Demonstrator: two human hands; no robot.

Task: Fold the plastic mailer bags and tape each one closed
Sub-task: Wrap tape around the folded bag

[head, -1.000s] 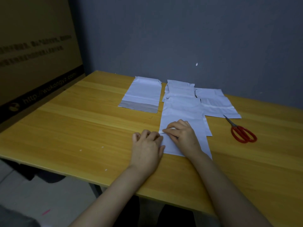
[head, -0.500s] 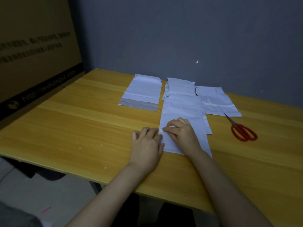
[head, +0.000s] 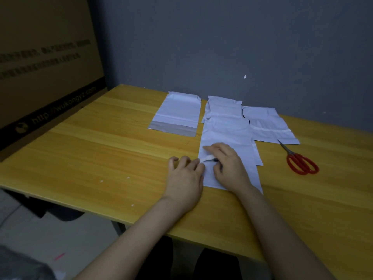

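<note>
Mailer bag [head: 232, 136] in hand lies flat on the table [head: 101, 150], near and just right of centre, with other bags [head: 177, 114] farther back. The right hand [head: 228, 166] rests on it, fingers curled, apparently pinching a white strip [head: 207, 158] at its left edge. The left hand [head: 185, 176] sits just left, fingers loosely bent, gripping nothing. Best to peel low and steadily while the left pins the edge. Half a second ago that edge lay flat; now the strip curls up.

I count four white mailer bags on the surface [head: 101, 148]: left bag [head: 175, 114], back bag [head: 224, 107], right bag [head: 268, 126], near bag [head: 228, 136]. An edge [head: 259, 156] under the near bag may be a fifth. One pair of red scissors [head: 300, 162].
</note>
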